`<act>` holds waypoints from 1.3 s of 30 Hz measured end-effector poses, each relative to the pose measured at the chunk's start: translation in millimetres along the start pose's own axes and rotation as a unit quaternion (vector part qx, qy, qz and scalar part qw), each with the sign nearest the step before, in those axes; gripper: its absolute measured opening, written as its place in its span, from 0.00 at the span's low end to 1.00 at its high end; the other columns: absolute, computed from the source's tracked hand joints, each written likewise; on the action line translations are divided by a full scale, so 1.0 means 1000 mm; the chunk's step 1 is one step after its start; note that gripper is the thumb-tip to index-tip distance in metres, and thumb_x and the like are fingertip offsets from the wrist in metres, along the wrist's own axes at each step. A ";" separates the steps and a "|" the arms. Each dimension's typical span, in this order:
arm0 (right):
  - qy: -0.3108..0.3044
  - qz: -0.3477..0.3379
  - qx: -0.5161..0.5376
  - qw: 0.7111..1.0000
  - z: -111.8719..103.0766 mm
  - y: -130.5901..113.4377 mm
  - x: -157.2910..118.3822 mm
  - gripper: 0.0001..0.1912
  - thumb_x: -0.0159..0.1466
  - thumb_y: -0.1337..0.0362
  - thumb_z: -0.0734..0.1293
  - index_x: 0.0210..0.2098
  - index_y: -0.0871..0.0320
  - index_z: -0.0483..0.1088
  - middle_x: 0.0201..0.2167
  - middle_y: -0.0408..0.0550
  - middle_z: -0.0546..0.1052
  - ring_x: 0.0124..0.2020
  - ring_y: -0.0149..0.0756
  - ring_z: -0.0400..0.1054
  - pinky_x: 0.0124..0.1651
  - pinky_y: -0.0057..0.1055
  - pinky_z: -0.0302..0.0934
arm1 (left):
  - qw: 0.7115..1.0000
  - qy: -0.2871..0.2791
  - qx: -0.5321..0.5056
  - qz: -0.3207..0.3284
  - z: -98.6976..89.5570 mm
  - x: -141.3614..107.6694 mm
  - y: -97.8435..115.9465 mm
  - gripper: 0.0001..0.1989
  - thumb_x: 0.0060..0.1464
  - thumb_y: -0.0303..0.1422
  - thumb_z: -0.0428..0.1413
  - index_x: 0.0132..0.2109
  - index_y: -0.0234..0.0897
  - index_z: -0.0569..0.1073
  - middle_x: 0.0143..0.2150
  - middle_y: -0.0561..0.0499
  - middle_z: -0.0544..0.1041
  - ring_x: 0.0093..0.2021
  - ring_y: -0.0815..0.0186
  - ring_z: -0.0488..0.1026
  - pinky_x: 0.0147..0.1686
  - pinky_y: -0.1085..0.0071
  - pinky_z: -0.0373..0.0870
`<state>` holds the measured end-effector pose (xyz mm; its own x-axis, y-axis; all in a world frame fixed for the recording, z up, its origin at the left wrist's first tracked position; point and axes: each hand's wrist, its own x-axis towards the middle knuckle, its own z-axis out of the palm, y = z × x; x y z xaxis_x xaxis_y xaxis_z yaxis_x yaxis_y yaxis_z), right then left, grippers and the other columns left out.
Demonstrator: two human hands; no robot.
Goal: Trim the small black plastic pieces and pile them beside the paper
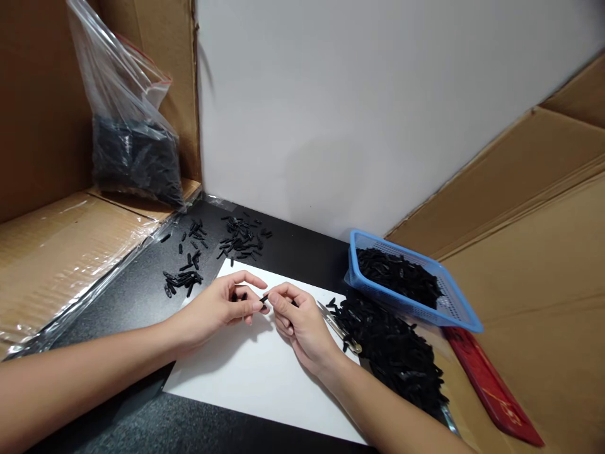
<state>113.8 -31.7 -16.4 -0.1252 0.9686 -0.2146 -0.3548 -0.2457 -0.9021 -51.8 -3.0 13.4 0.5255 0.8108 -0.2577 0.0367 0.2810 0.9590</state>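
Note:
Over a white sheet (246,372), my two hands meet at a small black piece (265,298), slim and short. My left hand (227,299) pinches one end of it between thumb and fingers, and more black pieces show within its curled fingers. At the other end, my right hand (295,315) grips the piece with thumb and forefinger; a dark bit also peeks out beside its knuckles. Just right of that hand, a metal tool (338,328) like tweezers or scissors lies partly under a heap of black pieces (397,353). What exactly the pieces are, I cannot tell.
A blue basket (411,246) of black pieces stands behind the heap. Loose piles of short black pieces (241,236) lie on the dark table at the back left. A clear bag (135,145) of black material leans against cardboard. A red object (491,384) lies at the right.

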 end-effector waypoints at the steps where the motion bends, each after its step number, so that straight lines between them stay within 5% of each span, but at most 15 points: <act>1: 0.003 0.000 0.003 1.000 -0.001 0.000 0.000 0.13 0.54 0.57 0.74 0.27 0.59 0.69 0.11 0.32 0.58 0.13 0.21 0.43 0.17 0.24 0.33 | 1.000 -0.001 0.003 -0.003 0.000 0.000 0.000 0.14 0.48 0.34 0.61 0.43 0.38 0.72 0.23 0.58 0.71 0.25 0.71 0.62 0.25 0.74 0.51; 17: -0.030 0.010 0.057 0.998 -0.011 -0.005 0.003 0.11 0.55 0.61 0.72 0.36 0.60 0.74 0.11 0.32 0.58 0.13 0.20 0.43 0.17 0.22 0.35 | 0.997 0.025 -0.055 -0.049 0.001 0.000 0.004 0.15 0.47 0.32 0.62 0.43 0.34 0.72 0.26 0.54 0.76 0.24 0.73 0.61 0.26 0.75 0.53; 21: -0.038 0.012 0.091 0.995 -0.009 -0.006 0.003 0.10 0.57 0.59 0.70 0.29 0.59 0.69 0.13 0.34 0.61 0.13 0.21 0.45 0.15 0.21 0.34 | 0.997 0.039 -0.049 -0.041 0.001 0.001 0.003 0.14 0.45 0.31 0.63 0.40 0.35 0.72 0.23 0.57 0.73 0.24 0.74 0.62 0.23 0.76 0.51; 27: -0.075 0.042 0.098 0.991 -0.005 -0.006 0.000 0.21 0.58 0.53 0.69 0.20 0.58 0.58 0.13 0.35 0.63 0.12 0.19 0.45 0.14 0.20 0.33 | 0.997 0.048 -0.043 -0.032 0.002 0.001 0.003 0.12 0.43 0.32 0.63 0.36 0.35 0.70 0.25 0.57 0.73 0.24 0.75 0.64 0.23 0.77 0.52; 39: -0.019 0.036 0.038 0.998 0.000 -0.003 -0.001 0.14 0.50 0.59 0.76 0.30 0.60 0.72 0.13 0.35 0.65 0.13 0.19 0.49 0.15 0.18 0.39 | 0.999 0.023 -0.005 -0.021 0.001 0.000 0.001 0.07 0.48 0.30 0.59 0.36 0.36 0.70 0.26 0.57 0.71 0.28 0.72 0.64 0.28 0.75 0.55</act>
<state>114.6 -32.3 -13.3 -0.1877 0.9465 -0.2625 -0.4134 -0.3185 -0.8530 -50.6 -2.8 14.6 0.4832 0.8211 -0.3040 0.0505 0.3205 0.9459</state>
